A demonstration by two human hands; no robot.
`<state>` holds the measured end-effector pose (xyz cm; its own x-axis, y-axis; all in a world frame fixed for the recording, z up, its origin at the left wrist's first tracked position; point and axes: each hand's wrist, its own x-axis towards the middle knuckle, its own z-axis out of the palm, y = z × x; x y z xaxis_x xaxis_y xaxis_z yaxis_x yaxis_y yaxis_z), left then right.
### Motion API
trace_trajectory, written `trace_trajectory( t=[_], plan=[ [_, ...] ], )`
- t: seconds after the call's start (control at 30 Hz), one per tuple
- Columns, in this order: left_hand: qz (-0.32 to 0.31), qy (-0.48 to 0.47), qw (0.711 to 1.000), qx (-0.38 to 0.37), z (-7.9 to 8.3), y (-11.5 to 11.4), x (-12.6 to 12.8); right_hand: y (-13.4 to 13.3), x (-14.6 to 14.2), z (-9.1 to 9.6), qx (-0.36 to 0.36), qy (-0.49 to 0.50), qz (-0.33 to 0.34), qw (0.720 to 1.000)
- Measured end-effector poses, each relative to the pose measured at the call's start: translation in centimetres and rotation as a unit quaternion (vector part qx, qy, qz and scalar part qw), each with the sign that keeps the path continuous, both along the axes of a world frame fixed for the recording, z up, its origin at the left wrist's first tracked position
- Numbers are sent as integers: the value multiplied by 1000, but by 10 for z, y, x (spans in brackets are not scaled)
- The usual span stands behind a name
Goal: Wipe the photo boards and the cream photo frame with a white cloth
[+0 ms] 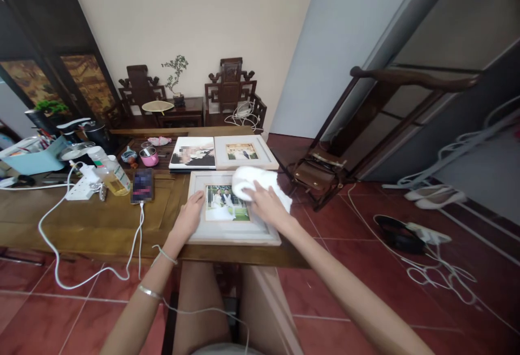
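A white picture frame (227, 233) lies flat near the table's front edge. Its photo (219, 206) shows a couple in wedding clothes on grass. My left hand (190, 215) grips the frame's left border, fingers lying over the rim. In my right hand (266, 203) is a bunched white cloth (260, 177), pressed on the frame's upper right. The cloth covers part of the photo and the right border, and hangs past the frame's edge.
Behind lie another white framed photo (264, 152) and a photo album (193, 149). Leftward are a phone (142, 186) on a cable, an oil-coloured bottle (116, 179), a power strip (81, 187) and a pink cup (149, 155). A wooden chair (317, 173) with a brown bag stands right.
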<state>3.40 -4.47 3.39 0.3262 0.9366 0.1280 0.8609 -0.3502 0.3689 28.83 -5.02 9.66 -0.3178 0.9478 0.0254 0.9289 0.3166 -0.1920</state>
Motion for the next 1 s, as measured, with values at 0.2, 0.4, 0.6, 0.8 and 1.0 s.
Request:
trace_trajectory(
  t=[0.2, 0.4, 0.6, 0.8, 1.0],
  plan=[
    [18, 0, 1000, -9, 5, -4, 4, 47, -55, -10, 40, -50, 41, 997],
    [32, 18, 999, -6, 15, -12, 12, -34, -63, 4, -53, -51, 200, 977],
    [39, 36, 998, -17, 19, -13, 14, -78, -3, 30, -160, -39, 182, 969],
    [21, 29, 999, -11, 7, -9, 7, -13, -1, 7, -33, -63, -4, 997],
    [32, -145, 982, 119, -14, -3, -5, 37, -74, -12, 26, -47, 77, 996]
  ],
)
